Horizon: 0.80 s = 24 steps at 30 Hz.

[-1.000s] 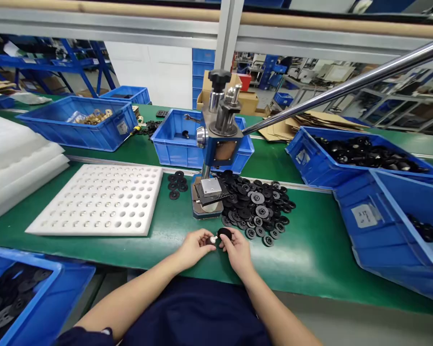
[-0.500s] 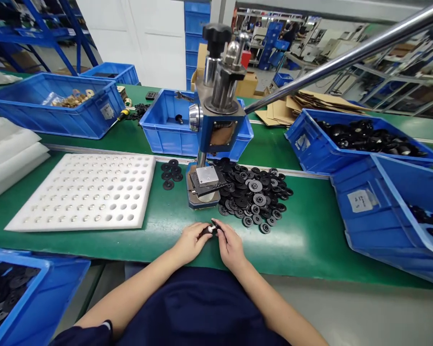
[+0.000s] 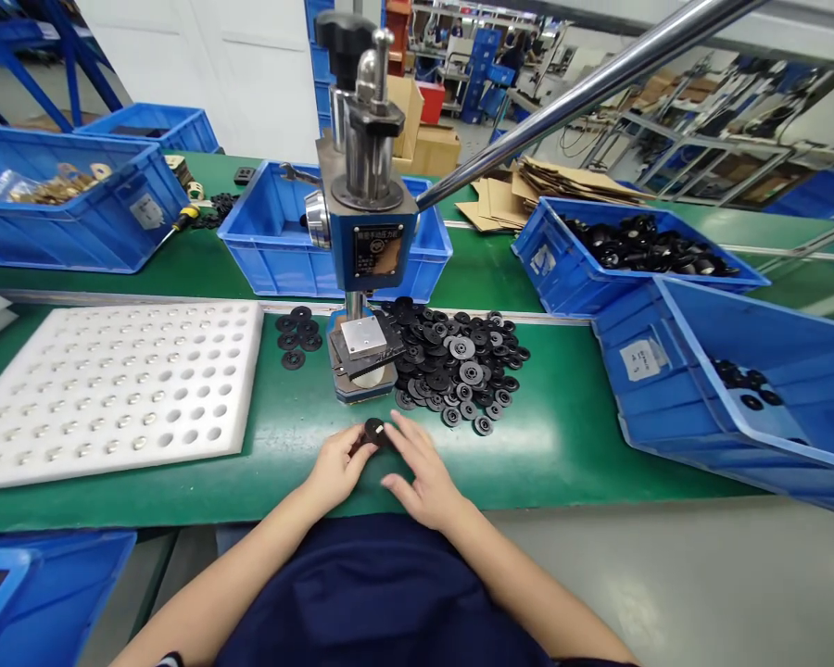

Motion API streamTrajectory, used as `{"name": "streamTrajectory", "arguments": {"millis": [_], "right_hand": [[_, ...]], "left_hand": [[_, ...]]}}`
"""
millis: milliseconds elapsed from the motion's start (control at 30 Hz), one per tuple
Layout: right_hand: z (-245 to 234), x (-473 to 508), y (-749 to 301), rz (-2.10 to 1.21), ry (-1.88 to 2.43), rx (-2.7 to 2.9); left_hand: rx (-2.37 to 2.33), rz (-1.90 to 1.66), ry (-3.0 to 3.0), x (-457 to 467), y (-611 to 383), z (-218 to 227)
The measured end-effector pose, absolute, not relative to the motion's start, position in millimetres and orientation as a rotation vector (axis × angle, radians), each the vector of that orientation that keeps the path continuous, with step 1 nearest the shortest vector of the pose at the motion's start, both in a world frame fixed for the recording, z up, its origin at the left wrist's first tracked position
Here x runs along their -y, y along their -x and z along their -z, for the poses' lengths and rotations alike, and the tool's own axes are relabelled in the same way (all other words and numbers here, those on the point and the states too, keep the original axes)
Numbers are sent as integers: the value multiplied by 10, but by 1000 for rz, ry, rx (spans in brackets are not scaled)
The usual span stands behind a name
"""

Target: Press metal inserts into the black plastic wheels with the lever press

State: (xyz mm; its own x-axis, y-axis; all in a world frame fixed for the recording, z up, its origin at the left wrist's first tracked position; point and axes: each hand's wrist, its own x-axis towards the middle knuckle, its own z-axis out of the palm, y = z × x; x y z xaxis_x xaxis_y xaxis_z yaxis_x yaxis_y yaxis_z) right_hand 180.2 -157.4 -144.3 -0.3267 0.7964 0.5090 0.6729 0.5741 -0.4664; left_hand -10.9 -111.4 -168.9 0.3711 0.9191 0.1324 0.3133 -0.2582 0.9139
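The disc (image 3: 372,434) is small, black, round and thin, with a plain dark rim. It stands tilted on edge, one face turned up and toward the right hand (image 3: 423,482). A short, pale pin (image 3: 380,430) shows at that face, slightly right of its middle. Behind the disc, a dark body (image 3: 354,448) sits mostly hidden in the pinch of the left hand (image 3: 334,471). Disc and body are held over the green table, near its front edge. Whether the right fingertips touch the disc cannot be told.
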Motion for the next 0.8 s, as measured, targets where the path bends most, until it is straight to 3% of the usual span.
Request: {"name": "streamTrajectory", "arguments": {"millis": [133, 233, 467, 633, 800], "right_hand": [[1469, 1581, -2120, 203, 1630, 1787], [1677, 1635, -2290, 234, 1861, 1761], [1904, 1709, -2014, 21, 1509, 1994], [1754, 1583, -1906, -124, 1510, 1985], [1858, 1584, -1922, -38, 1584, 1903]], "left_hand": [[-1055, -905, -1451, 1094, 114, 1636], [-1015, -931, -1264, 1079, 103, 1611], [-992, -973, -1346, 1074, 92, 1604], [-1006, -1025, -1406, 1080, 93, 1587], [-1008, -930, -1337, 1088, 88, 1651]]}}
